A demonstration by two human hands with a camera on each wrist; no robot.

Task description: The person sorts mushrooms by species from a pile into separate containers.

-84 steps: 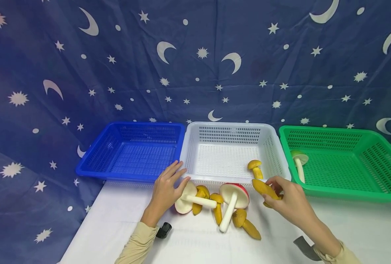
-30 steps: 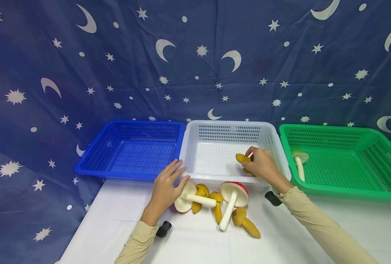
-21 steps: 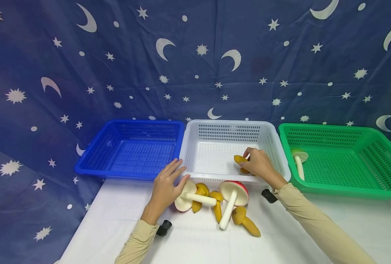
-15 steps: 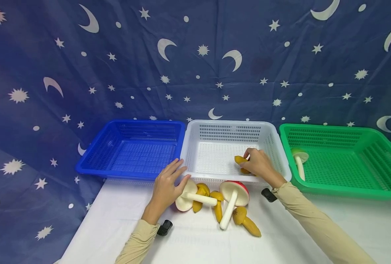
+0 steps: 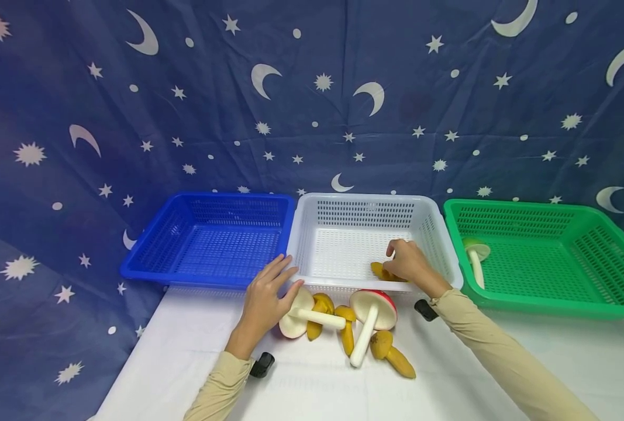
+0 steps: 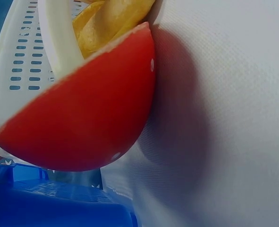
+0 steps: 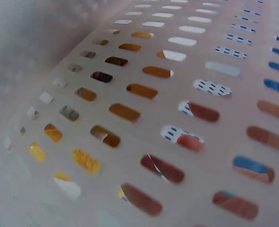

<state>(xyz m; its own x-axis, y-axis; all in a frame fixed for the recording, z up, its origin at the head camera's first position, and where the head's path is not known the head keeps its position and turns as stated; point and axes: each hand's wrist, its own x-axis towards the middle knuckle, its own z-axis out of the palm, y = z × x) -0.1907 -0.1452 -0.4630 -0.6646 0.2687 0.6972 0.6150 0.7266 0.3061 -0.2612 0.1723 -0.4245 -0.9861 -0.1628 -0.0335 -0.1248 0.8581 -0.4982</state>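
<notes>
My left hand [image 5: 266,295] lies with fingers spread at the front rims of the blue and white baskets, holding nothing. Beside it is a red-capped toy mushroom [image 5: 319,319], whose red cap [image 6: 92,104] fills much of the left wrist view. My right hand [image 5: 410,263] is inside the white basket [image 5: 375,286], thumb and index finger apart, just over a yellow-brown toy mushroom [image 5: 379,271] on the basket's floor. The hand partly hides this mushroom and the other yellow one there. In the right wrist view, the perforated basket wall [image 7: 177,120] stands in front of the fingers and yellow pieces.
A blue basket [image 5: 206,278] stands left, a green basket [image 5: 543,304] right with a green-capped mushroom [image 5: 476,260] inside. On the white cloth lie another red-capped mushroom [image 5: 366,333] and yellow-brown mushrooms [image 5: 396,358], [image 5: 347,333], [image 5: 319,313]. A starry curtain [image 5: 312,105] hangs behind.
My right hand has carried a yellow-brown mushroom from in front of the white basket down into it. The mushroom now lies lower, and the fingers have loosened from it. The left hand stays put.
</notes>
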